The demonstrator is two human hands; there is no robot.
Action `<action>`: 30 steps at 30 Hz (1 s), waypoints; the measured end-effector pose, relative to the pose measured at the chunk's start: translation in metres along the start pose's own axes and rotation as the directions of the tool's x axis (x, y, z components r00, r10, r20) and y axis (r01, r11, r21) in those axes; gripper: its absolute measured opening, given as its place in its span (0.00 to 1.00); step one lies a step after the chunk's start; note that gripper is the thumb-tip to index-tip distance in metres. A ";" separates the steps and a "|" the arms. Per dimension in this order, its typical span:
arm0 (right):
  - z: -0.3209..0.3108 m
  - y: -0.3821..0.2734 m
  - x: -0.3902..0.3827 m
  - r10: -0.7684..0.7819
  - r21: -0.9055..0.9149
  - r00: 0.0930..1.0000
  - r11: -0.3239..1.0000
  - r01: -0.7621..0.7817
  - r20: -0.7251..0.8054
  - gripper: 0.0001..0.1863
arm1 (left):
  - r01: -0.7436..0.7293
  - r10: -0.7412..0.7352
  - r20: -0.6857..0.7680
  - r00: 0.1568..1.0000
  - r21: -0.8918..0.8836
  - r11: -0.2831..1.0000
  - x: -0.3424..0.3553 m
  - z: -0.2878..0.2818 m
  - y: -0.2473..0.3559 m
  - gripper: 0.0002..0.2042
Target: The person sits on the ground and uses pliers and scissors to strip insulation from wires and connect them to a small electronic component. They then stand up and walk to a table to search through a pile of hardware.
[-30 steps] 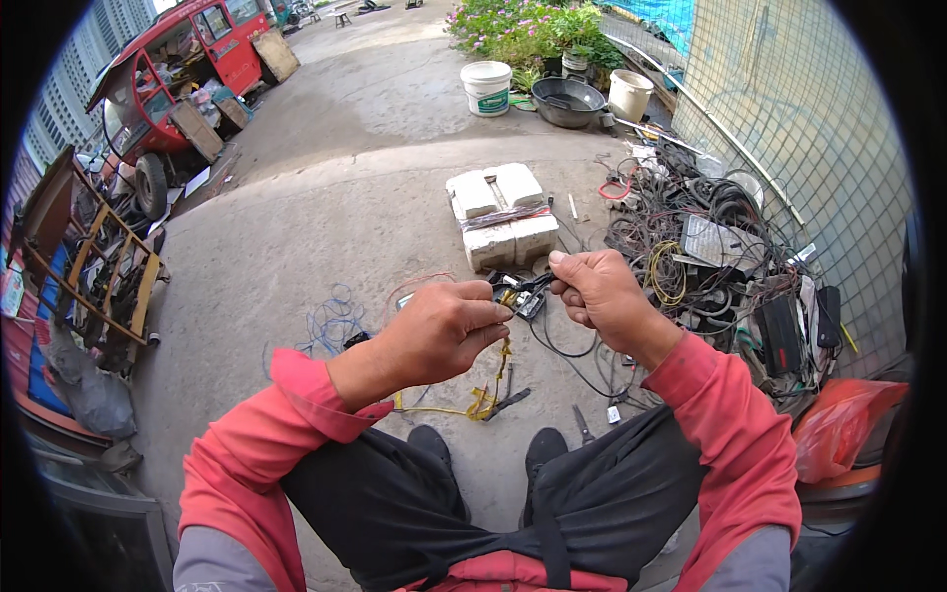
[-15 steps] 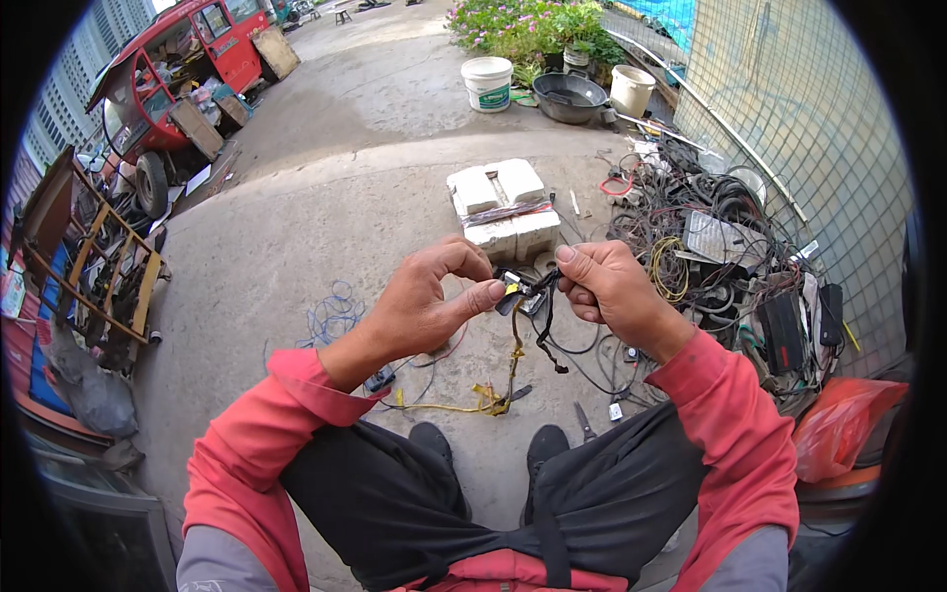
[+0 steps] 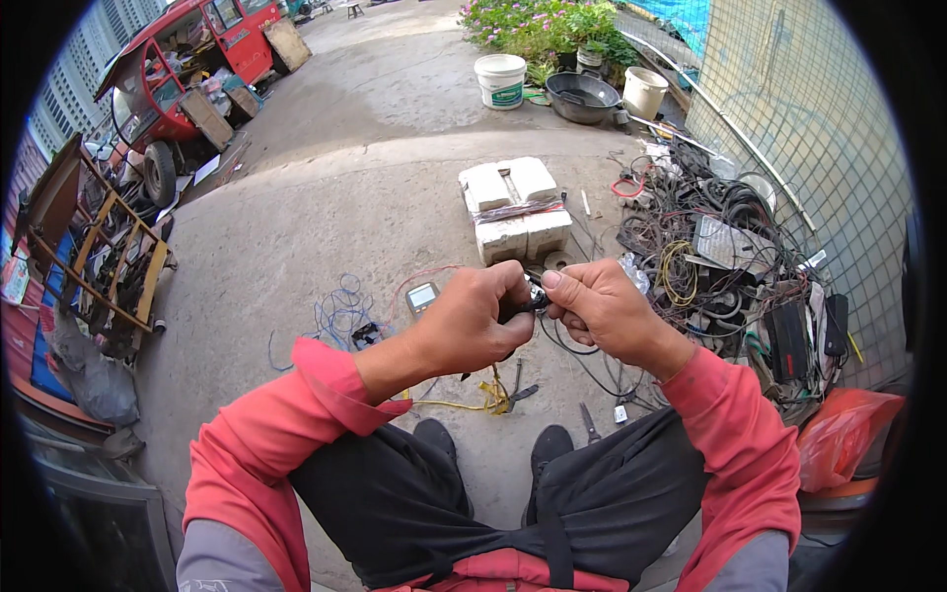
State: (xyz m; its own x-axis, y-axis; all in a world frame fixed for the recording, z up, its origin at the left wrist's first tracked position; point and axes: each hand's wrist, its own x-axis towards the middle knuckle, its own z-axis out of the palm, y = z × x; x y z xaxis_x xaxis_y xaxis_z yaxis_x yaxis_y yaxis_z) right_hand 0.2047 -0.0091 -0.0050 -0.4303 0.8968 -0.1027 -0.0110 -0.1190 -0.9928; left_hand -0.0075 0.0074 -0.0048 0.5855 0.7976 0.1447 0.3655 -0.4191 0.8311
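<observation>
Black wires (image 3: pixel 537 304), pinched them with left hand (image 3: pixel 469 316) and right hand (image 3: pixel 612 316), apparently working one spot, likely needing steady grip next.

Head feed | nothing I can read from here | white bucket (image 3: pixel 493 71), toward the far edge of the concrete ground (image 3: pixel 296 227): green label (image 3: pixel 508 96), print too small for me | left sleeve (image 3: pixel 232 557): pale marking (image 3: pixel 202 585), illegible

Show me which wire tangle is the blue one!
The small, loose tangle on the ground left of the left hand. The big heap beside the fence is mostly black.
</observation>
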 end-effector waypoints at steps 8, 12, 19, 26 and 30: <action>0.003 -0.003 0.001 0.162 0.227 0.987 0.962 -0.153 -0.021 0.20 | -0.195 0.234 -0.125 0.964 0.265 0.944 0.002 0.006 -0.008 0.06; 0.002 -0.003 0.001 0.166 0.237 0.986 0.959 -0.158 -0.011 0.19 | -0.165 0.183 -0.009 0.983 0.391 0.906 0.002 0.002 -0.006 0.09; 0.004 -0.009 0.000 0.149 0.218 0.988 0.966 -0.136 -0.043 0.19 | 0.129 -0.047 0.163 0.985 -0.539 0.832 -0.004 0.003 -0.020 0.10; -0.002 -0.002 -0.001 0.160 0.118 0.987 0.981 -0.155 -0.032 0.20 | 0.109 -0.102 0.037 0.994 -0.332 0.937 0.000 -0.010 -0.016 0.09; -0.003 0.001 0.000 0.182 0.090 0.978 0.981 -0.173 -0.100 0.19 | -0.033 0.038 -0.077 0.996 0.061 0.998 -0.002 -0.013 -0.009 0.05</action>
State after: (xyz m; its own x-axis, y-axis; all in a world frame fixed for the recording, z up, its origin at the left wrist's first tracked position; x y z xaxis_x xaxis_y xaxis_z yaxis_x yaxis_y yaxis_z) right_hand 0.2075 -0.0083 -0.0061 -0.3329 0.8982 -0.2871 -0.0175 -0.3103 -0.9505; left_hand -0.0215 0.0153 -0.0051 0.5414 0.8123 0.2170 0.3893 -0.4709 0.7917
